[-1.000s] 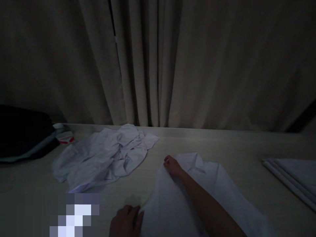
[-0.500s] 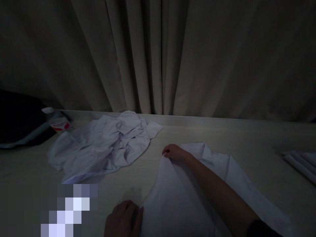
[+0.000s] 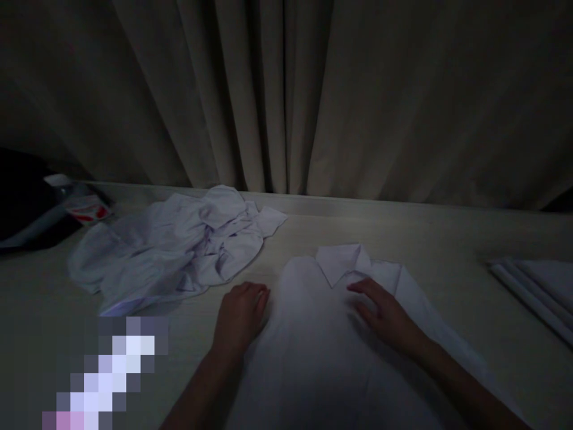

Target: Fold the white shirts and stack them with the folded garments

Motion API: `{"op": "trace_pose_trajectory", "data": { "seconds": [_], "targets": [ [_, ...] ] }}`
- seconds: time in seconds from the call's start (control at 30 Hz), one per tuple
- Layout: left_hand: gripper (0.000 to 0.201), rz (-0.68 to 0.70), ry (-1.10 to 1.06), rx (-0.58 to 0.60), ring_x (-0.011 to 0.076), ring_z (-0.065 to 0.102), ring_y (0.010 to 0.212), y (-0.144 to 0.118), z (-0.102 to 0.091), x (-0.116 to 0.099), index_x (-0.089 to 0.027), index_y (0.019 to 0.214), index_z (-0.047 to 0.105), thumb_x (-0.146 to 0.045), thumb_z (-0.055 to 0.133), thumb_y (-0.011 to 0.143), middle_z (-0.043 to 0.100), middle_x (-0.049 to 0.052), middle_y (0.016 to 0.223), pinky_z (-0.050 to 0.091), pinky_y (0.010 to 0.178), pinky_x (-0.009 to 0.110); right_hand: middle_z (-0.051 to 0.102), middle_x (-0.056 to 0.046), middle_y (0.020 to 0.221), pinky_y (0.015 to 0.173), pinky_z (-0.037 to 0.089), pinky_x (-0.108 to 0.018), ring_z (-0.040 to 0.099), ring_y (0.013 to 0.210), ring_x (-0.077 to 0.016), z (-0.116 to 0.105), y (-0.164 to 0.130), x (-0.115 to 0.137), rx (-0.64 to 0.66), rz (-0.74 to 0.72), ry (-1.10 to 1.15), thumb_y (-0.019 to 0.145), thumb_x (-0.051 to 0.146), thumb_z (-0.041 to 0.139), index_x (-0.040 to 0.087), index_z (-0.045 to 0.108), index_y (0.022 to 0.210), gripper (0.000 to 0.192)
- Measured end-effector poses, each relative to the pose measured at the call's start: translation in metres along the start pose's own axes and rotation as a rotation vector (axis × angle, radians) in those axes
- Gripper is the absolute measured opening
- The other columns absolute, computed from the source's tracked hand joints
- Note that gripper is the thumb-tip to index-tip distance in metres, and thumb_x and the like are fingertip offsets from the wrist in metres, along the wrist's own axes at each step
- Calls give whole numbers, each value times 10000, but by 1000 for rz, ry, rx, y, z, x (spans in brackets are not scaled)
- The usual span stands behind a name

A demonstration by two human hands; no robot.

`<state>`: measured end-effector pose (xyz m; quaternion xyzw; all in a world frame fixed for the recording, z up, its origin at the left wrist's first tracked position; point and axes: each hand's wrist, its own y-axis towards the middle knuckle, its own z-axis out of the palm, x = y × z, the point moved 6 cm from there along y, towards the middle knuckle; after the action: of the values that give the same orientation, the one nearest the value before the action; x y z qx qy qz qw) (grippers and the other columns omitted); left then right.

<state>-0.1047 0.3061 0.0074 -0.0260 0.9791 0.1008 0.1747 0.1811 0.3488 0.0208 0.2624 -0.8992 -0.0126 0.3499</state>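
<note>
A white collared shirt (image 3: 313, 334) lies flat on the pale table (image 3: 439, 251) in front of me, collar pointing away. My left hand (image 3: 239, 316) rests at the shirt's left edge near the shoulder, fingers curled against the cloth. My right hand (image 3: 387, 313) lies palm down on the shirt's chest just below the collar, fingers spread. Neither hand grips the cloth.
A crumpled pile of white shirts (image 3: 174, 248) sits at the left. A plastic bottle with a red label (image 3: 78, 203) lies by a dark bag (image 3: 22, 203) at the far left. Folded white garments (image 3: 537, 289) are stacked at the right. Beige curtains (image 3: 286, 95) hang behind the table.
My right hand let go of the shirt's shoulder and moved right onto the chest. My left hand slid up along the left edge. The shirt now lies flatter with its collar showing.
</note>
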Motion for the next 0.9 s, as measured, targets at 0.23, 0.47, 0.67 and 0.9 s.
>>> {"op": "trace_pose_trajectory", "data": {
  "seconds": [0.23, 0.47, 0.67, 0.9],
  "targets": [
    [371, -6, 33, 91, 212, 612, 970, 79, 32, -36, -208, 1071, 643, -397, 391, 875, 668, 99, 1083, 428, 867, 321, 609, -78, 1068, 865, 522, -425, 591, 990, -229, -77, -181, -64, -347, 217, -323, 878, 364, 468, 247, 555, 1068, 239],
    [325, -91, 17, 218, 187, 642, 892, 104, 58, -18, -193, 926, 667, -445, 518, 782, 712, 69, 979, 455, 751, 265, 572, -118, 1191, 903, 517, -475, 562, 1091, -251, -49, -228, -96, -266, 277, -362, 904, 351, 422, 218, 498, 1183, 318],
    [301, -62, 35, 262, 213, 632, 861, 109, 69, -19, -200, 857, 656, -432, 487, 765, 705, 73, 920, 440, 734, 305, 524, -145, 1237, 966, 472, -499, 506, 1155, -257, -49, -222, -108, -290, 285, -356, 916, 343, 401, 184, 476, 1210, 342],
    [342, -63, 12, 298, 201, 632, 821, 123, 73, -5, -193, 827, 654, -462, 462, 743, 704, 72, 880, 449, 709, 288, 412, -180, 1381, 1032, 418, -504, 395, 1281, -286, -39, -214, -114, -178, 291, -488, 930, 332, 378, 134, 381, 1336, 452]
  ]
}}
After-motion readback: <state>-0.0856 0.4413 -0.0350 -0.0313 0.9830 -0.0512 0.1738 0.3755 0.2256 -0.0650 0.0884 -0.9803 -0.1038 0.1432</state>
